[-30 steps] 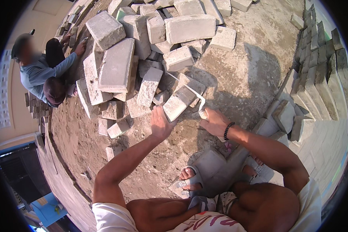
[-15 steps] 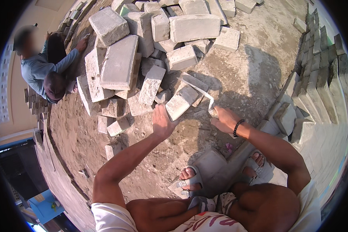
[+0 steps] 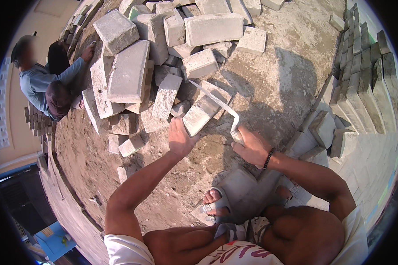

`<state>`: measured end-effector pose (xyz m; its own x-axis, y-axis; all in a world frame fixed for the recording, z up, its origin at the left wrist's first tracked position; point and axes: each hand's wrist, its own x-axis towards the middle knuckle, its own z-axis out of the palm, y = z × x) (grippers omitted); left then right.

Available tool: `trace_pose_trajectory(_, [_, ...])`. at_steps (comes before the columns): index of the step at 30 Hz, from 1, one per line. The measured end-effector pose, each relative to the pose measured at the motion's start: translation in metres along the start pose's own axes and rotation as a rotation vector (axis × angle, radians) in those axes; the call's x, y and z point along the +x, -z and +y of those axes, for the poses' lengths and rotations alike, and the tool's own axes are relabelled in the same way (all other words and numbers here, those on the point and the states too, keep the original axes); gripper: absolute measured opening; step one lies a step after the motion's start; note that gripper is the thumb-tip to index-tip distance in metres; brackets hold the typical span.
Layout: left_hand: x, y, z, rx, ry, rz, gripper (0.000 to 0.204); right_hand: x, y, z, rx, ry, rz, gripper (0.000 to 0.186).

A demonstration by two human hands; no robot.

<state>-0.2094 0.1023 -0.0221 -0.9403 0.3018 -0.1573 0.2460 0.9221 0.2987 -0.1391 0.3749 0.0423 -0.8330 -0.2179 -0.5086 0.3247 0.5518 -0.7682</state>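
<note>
My left hand (image 3: 181,138) grips the near end of a grey paving block (image 3: 196,120), which lies tilted at the near edge of the block pile. My right hand (image 3: 252,146) is closed round the handle of a trowel (image 3: 235,118) with a bent metal neck. The trowel's thin blade is seen nearly edge-on and reaches leftward over the far part of the block. Whether blade and block touch, I cannot tell. Another block (image 3: 220,92) lies just behind, partly covered by the blade.
A heap of loose blocks (image 3: 129,73) spreads ahead on sandy ground (image 3: 86,154). To the right stand stacked blocks (image 3: 362,99) beside laid paving (image 3: 362,163). At the far left a person (image 3: 40,81) in a blue sleeve crouches. My sandalled foot (image 3: 214,201) is close below.
The trowel has swung back from the far side of the block, its blade now showing above it. My right hand has moved slightly nearer and left; the whole view has shifted a little.
</note>
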Motion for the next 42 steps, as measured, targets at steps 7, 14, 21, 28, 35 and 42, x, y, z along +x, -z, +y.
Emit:
trace_pose_trajectory(7, [0.004,0.005,0.013,-0.033,0.065,-0.060,0.087,0.033,0.024,0.014,-0.060,-0.196,-0.136,0.042])
trace_pose_trajectory(14, [0.003,0.007,0.013,-0.058,0.046,-0.016,0.101,0.007,0.012,-0.007,-0.198,0.018,-0.089,0.042])
trace_pose_trajectory(21, [0.013,0.019,0.018,-0.107,0.071,-0.081,0.103,0.027,0.017,0.043,-0.210,0.018,-0.011,0.048])
trace_pose_trajectory(28, [0.024,0.073,0.010,-0.664,0.233,-0.303,0.082,-0.020,0.021,0.054,0.119,-0.073,0.145,0.051])
trace_pose_trajectory(35, [-0.012,0.105,0.029,-1.263,0.546,-0.513,0.078,-0.065,0.016,0.021,-0.127,0.201,0.119,0.036])
trace_pose_trajectory(42, [-0.020,0.118,0.060,-1.334,0.495,-0.621,0.072,-0.024,0.040,0.028,-0.336,-0.046,0.134,0.034])
